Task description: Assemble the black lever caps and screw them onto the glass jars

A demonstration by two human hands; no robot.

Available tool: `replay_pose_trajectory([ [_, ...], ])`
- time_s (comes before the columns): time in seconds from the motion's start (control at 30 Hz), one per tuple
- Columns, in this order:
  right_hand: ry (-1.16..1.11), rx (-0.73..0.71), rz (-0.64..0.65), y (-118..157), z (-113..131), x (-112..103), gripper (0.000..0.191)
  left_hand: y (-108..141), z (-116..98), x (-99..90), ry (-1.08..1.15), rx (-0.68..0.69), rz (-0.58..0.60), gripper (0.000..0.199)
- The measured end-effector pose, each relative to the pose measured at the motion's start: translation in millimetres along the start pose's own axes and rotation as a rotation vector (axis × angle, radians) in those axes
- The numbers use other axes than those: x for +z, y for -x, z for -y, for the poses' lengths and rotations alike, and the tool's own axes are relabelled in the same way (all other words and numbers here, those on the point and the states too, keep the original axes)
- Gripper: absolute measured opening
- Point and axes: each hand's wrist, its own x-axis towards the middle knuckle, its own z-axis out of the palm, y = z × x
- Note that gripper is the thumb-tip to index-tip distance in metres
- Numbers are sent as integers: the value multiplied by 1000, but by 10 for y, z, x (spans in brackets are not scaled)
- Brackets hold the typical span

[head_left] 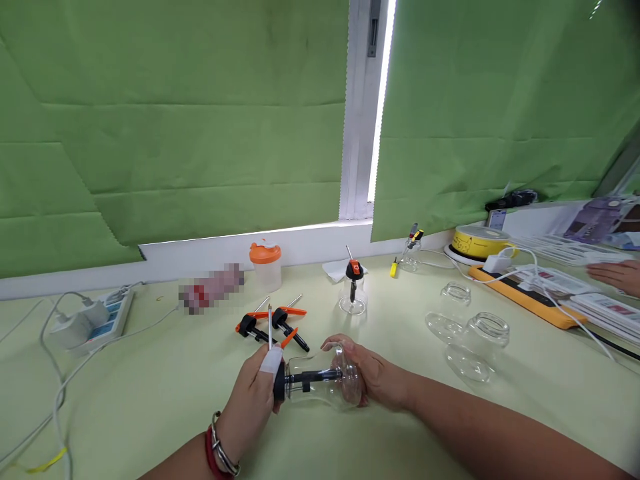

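A clear glass bottle point(320, 387) lies on its side between my hands, its black dispenser top point(279, 381) at the mouth and a black tube running inside. My left hand point(255, 387), with white tape around the thumb, is closed on the black top; a metal spout and part of an orange lever stick up there. My right hand point(377, 377) is wrapped around the bottle's wide base. Just beyond lie two loose dispenser tops, black with orange levers: one on the left point(249, 325) and one on the right point(283, 321). Farther back an assembled bottle point(353, 293) stands upright.
Two open glass bottles, a nearer one point(483, 340) and a farther one point(453, 310), stand at right. An orange-lidded cup point(266, 267) is at the back. Power strips point(525, 297) with cables lie on both sides. Another person's hand point(617, 275) shows at far right.
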Motion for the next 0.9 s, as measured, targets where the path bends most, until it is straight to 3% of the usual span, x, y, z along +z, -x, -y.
replay_pose_trajectory([
  [0.2,-23,-24,-10,-18,-21,4,51,5,86,-5,23,19,-13,37],
  [0.33,55,-16,19,-32,26,-26,47,-38,118,-55,-44,57,42,36],
  [0.43,328,-86,-66,6,132,-41,36,-88,148,-103,-84,61,91,35],
  [0.53,710,-309,-204,94,245,20,32,-121,167,-128,-140,47,101,36],
  [0.63,1011,-528,-192,162,287,152,49,-100,136,-126,-186,30,64,38],
  [0.7,1167,-576,-122,159,258,228,63,-47,90,-121,-188,51,77,36],
  [0.8,1226,-579,-139,91,177,238,83,65,39,-116,-130,187,275,29],
  [0.9,1139,-678,-291,22,161,110,59,140,77,-115,-105,430,393,29],
])
